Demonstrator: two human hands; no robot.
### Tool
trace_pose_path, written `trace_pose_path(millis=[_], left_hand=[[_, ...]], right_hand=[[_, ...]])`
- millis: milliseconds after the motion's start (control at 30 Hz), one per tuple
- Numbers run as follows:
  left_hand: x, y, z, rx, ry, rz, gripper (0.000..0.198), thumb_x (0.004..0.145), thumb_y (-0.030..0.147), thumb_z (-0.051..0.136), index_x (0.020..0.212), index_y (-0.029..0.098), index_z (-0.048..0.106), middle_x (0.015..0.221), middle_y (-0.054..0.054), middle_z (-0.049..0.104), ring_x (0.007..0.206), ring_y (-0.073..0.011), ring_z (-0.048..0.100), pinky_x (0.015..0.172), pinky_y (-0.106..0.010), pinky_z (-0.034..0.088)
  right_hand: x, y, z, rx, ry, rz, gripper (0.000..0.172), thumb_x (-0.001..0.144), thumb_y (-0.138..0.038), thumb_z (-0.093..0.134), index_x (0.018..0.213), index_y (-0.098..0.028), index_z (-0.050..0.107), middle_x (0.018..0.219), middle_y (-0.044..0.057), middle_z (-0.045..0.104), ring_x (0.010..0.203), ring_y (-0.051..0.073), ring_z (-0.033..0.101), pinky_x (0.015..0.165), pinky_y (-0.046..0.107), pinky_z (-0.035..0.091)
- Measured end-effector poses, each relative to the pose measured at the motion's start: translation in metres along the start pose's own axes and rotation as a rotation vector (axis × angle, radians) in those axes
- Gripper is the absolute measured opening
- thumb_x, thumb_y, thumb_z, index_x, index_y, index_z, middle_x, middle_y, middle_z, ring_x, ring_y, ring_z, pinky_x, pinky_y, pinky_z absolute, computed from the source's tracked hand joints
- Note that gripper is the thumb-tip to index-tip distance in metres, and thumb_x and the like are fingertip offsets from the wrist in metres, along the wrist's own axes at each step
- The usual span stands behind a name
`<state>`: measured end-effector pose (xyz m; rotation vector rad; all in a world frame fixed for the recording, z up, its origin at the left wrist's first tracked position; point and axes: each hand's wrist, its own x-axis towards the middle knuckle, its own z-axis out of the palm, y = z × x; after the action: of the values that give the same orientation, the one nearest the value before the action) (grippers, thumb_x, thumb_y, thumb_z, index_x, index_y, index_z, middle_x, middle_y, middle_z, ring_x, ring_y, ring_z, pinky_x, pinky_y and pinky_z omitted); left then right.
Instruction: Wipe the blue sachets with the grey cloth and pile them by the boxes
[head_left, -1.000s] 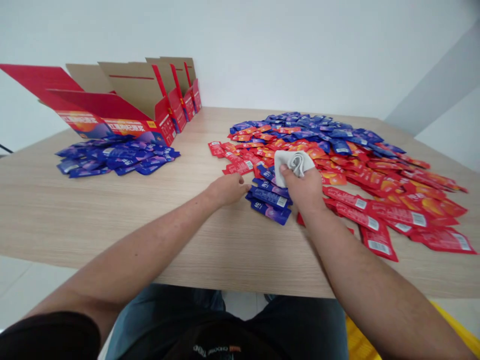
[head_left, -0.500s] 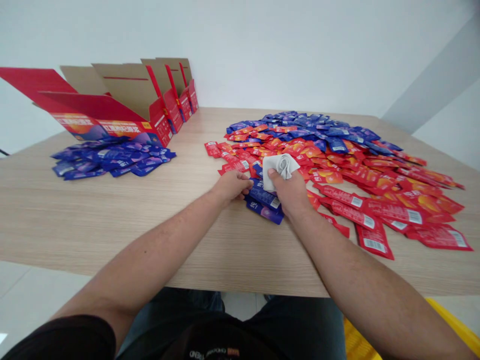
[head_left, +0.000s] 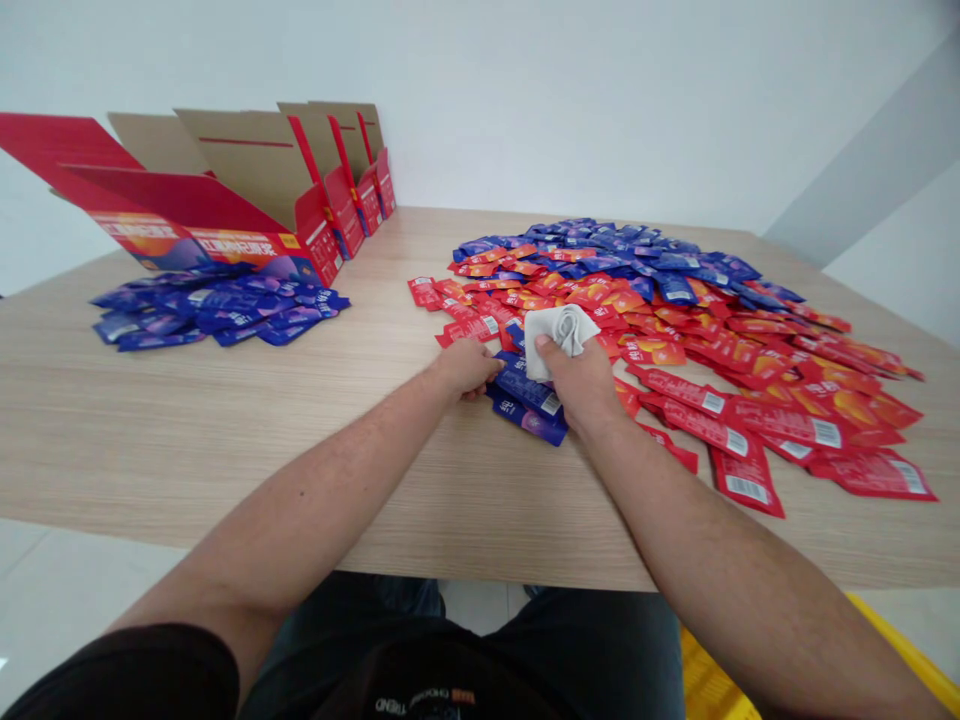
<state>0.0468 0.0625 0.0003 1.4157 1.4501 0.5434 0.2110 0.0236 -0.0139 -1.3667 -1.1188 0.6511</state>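
A light wood-grain bench [head_left: 150, 440] spans the frame. Open red-and-kraft cardboard cartons [head_left: 247, 170] stand in a row at upper left, behind a flat pile of blue foil sachets [head_left: 217, 312]. A broad heap of red and blue foil sachets [head_left: 660, 300] covers the right half. At centre, the right hand [head_left: 581, 385] grips a crumpled grey cloth [head_left: 561, 338] between thumb and fingers. The curled left hand [head_left: 466, 368] lies just beside a small group of blue sachets [head_left: 525, 398]; any held item cannot be determined.

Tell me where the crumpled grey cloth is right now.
In the head view, the crumpled grey cloth is held in the right hand, just above the blue sachets and at the front of the red sachet pile.
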Motion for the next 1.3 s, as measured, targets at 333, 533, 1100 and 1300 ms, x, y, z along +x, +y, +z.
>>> trace_pose_path(millis=[333, 533, 1100, 1300], left_hand=[[-0.055, -0.008, -0.039, -0.518, -0.068, 0.277, 0.004, 0.087, 0.018, 0.054, 0.085, 0.02, 0.051, 0.071, 0.001, 0.059, 0.062, -0.0144, 0.06, 0.057, -0.028, 0.057], [-0.059, -0.039, -0.049, -0.539, -0.145, 0.248, 0.008, 0.086, 0.022, 0.058, 0.083, 0.019, 0.052, 0.065, 0.002, 0.058, 0.054, -0.0134, 0.056, 0.047, -0.024, 0.05], [-0.039, -0.058, -0.036, -0.109, -0.145, 0.255, 0.021, 0.09, 0.035, 0.057, 0.077, 0.019, 0.057, 0.067, 0.002, 0.055, 0.061, -0.0118, 0.047, 0.056, -0.026, 0.034], [-0.044, -0.056, -0.036, -0.148, -0.106, 0.224, 0.02, 0.088, 0.036, 0.06, 0.076, 0.019, 0.057, 0.068, 0.002, 0.055, 0.063, -0.0121, 0.047, 0.056, -0.026, 0.033]], right_hand=[[-0.017, -0.023, -0.011, -0.152, -0.322, -0.334, 0.028, 0.087, -0.041, 0.071, 0.11, -0.025, 0.071, 0.099, 0.002, 0.077, 0.088, 0.023, 0.072, 0.079, 0.039, 0.057], [-0.044, -0.031, -0.004, -0.348, -0.465, -0.588, 0.014, 0.086, -0.033, 0.07, 0.096, -0.023, 0.068, 0.091, 0.004, 0.072, 0.088, 0.023, 0.067, 0.077, 0.035, 0.052], [-0.047, -0.019, -0.005, -0.492, -0.562, -0.722, 0.013, 0.088, -0.027, 0.064, 0.101, -0.028, 0.066, 0.089, 0.005, 0.07, 0.076, 0.024, 0.07, 0.063, 0.037, 0.057], [-0.053, -0.027, -0.008, -0.472, -0.74, -0.752, 0.027, 0.085, -0.018, 0.067, 0.11, -0.029, 0.069, 0.094, 0.005, 0.071, 0.084, 0.023, 0.07, 0.068, 0.034, 0.06]])
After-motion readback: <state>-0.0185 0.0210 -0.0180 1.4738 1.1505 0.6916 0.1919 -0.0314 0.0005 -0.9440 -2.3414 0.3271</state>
